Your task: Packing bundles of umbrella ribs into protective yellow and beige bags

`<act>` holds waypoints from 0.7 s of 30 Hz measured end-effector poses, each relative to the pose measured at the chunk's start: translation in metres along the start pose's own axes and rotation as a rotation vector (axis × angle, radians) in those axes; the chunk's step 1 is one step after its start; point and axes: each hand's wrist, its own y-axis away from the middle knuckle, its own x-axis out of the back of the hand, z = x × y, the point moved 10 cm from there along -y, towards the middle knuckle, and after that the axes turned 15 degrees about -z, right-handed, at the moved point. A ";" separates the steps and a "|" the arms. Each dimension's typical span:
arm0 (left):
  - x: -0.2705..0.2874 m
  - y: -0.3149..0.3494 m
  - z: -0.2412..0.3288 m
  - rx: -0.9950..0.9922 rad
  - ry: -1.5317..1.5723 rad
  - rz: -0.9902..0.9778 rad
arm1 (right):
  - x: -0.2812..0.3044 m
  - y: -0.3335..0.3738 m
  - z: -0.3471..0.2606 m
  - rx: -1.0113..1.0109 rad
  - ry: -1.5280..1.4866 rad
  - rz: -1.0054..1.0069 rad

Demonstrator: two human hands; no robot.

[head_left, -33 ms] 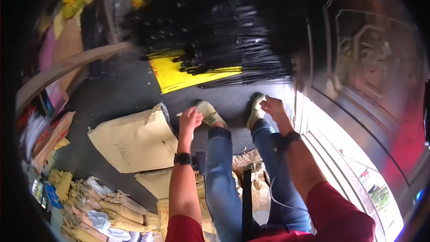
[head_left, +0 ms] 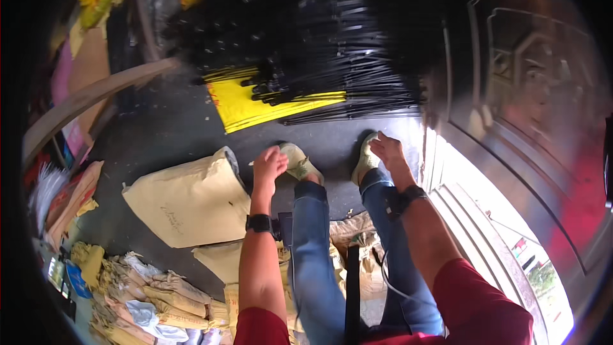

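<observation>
Above my left shoe (head_left: 295, 160), my left hand (head_left: 271, 163) hangs with its fingers curled in; a small pale bit shows at its edge, and I cannot make out what it is. My right hand (head_left: 388, 151) is over my right shoe (head_left: 364, 153), its fingers loosely bent and apart, with nothing visible in them. A beige paper sack (head_left: 185, 201) lies flat on the dark floor, just left of my left hand. Ahead of both hands, many thin black rods (head_left: 357, 83) lie in a heap, partly on a yellow sheet (head_left: 246, 105).
A curved wooden piece (head_left: 96, 96) juts in from the left. Crumpled sacks (head_left: 172, 297) are piled at lower left, beside and beneath my legs. A large panelled door (head_left: 530, 83) stands on the right, with a bright stepped sill (head_left: 472, 230) below it.
The view has shifted very slightly. My left hand sits a little higher and further left; my right hand has barely moved.
</observation>
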 end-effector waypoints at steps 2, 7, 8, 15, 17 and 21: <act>0.003 -0.045 -0.011 -0.005 0.102 -0.006 | 0.005 -0.041 0.019 0.055 -0.148 0.035; 0.045 -0.111 -0.042 -0.021 0.187 0.175 | 0.017 -0.102 0.030 0.147 -0.358 0.168; 0.059 -0.118 -0.043 -0.036 0.193 0.232 | 0.008 -0.112 0.027 0.167 -0.422 0.089; 0.067 -0.146 -0.045 -0.164 0.426 0.261 | -0.036 -0.151 -0.049 0.237 -0.487 -0.280; 0.053 -0.150 -0.051 -0.149 0.487 0.238 | -0.033 -0.152 -0.059 0.211 -0.327 -0.244; 0.004 -0.172 -0.060 -0.116 0.627 0.194 | -0.036 -0.153 -0.067 0.165 -0.137 -0.239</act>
